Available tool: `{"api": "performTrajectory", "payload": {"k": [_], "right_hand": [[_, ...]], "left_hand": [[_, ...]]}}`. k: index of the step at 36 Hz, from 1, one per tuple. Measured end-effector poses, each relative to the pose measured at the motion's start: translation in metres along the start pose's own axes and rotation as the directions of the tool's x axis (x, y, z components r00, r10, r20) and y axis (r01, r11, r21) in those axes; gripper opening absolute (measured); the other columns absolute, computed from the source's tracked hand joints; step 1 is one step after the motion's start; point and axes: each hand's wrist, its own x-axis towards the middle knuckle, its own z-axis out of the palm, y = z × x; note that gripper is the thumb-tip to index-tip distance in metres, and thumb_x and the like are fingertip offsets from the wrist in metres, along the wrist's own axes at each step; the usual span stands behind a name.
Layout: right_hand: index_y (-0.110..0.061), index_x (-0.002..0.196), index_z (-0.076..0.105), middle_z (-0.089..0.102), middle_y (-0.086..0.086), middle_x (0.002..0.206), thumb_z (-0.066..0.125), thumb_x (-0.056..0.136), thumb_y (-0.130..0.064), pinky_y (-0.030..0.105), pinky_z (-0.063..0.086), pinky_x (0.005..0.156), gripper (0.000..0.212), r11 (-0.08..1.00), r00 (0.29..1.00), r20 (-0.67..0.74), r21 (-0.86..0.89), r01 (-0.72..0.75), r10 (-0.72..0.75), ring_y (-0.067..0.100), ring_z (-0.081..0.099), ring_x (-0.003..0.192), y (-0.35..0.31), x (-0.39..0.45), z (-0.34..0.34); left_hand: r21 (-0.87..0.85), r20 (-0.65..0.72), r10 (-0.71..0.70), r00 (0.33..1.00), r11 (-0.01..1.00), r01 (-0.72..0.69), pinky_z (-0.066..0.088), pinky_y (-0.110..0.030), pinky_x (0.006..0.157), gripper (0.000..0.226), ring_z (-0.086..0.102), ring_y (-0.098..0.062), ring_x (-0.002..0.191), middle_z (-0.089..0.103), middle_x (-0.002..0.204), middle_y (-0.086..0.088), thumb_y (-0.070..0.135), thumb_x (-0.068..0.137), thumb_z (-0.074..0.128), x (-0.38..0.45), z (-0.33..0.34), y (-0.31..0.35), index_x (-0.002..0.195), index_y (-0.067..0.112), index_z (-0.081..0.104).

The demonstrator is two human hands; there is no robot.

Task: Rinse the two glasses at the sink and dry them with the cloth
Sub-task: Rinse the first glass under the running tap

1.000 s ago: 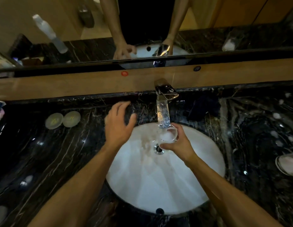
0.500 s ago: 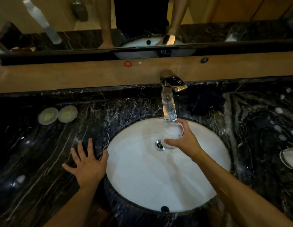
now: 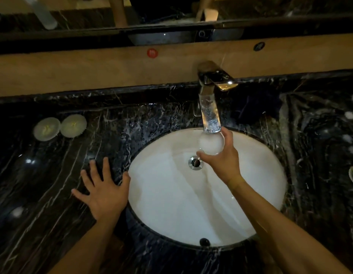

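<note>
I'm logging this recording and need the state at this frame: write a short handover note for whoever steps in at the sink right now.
Right hand: grips one glass upright under the running tap, over the sink; the glass is full of foaming water.
Left hand: open, fingers spread, resting flat on the black marble counter at the sink's left edge.
Second glass: not identifiable in this view. A dark cloth seems to lie on the counter right of the tap, hard to make out.
Done: first glass is being rinsed.
Left: empty it, rinse the second glass, dry both.
</note>
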Motion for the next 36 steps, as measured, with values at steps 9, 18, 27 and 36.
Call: {"api": "performTrajectory", "payload": {"k": [9, 18, 27, 36], "right_hand": [[-0.035, 0.129, 0.042, 0.059, -0.009, 0.111, 0.091, 0.063, -0.041, 0.030, 0.051, 0.081, 0.082, 0.968, 0.953, 0.229, -0.196, -0.156, 0.200, 0.017, 0.059, 0.100, 0.009, 0.013, -0.017], [-0.034, 0.127, 0.044, 0.059, -0.001, 0.119, 0.091, 0.064, -0.010, 0.027, 0.060, 0.076, 0.082, 0.978, 0.957, 0.277, 0.156, -0.136, 0.088, 0.016, 0.061, 0.104, 0.007, 0.006, 0.002], [-0.030, 0.138, 0.045, 0.062, -0.001, 0.125, 0.087, 0.066, -0.030, 0.033, 0.048, 0.079, 0.083, 0.960, 0.993, -0.099, -0.278, 0.041, -0.071, 0.022, 0.057, 0.111, 0.007, 0.008, 0.009], [-0.039, 0.128, 0.050, 0.063, -0.005, 0.120, 0.094, 0.059, -0.023, 0.039, 0.054, 0.091, 0.083, 0.981, 0.903, 0.385, -0.102, -0.165, 0.192, 0.022, 0.060, 0.111, 0.012, 0.022, -0.031]], "left_hand": [[-0.007, -0.003, 0.007, 1.000, 1.000, -0.007, 0.000, -0.070, 0.115, 0.079, -0.001, -0.029, 0.153, 0.004, 0.168, 0.000, 0.070, 0.089, 0.030, 0.000, 0.001, 0.000, 0.157, 0.037, 0.009], [-0.015, -0.013, 0.015, 1.000, 1.000, -0.015, 0.000, -0.069, 0.115, 0.082, 0.001, -0.029, 0.153, 0.005, 0.168, 0.000, 0.071, 0.084, 0.025, 0.000, 0.000, 0.001, 0.157, 0.037, 0.013], [0.009, -0.011, 0.015, 1.000, 1.000, -0.015, 0.001, -0.068, 0.116, 0.081, 0.001, -0.030, 0.153, 0.005, 0.168, -0.001, 0.070, 0.085, 0.022, 0.000, 0.001, -0.001, 0.158, 0.036, 0.010], [-0.001, -0.028, 0.025, 0.999, 1.000, -0.025, 0.002, -0.067, 0.116, 0.082, 0.003, -0.031, 0.153, 0.009, 0.167, -0.003, 0.070, 0.085, 0.022, 0.000, 0.001, 0.000, 0.158, 0.035, 0.012]]}}
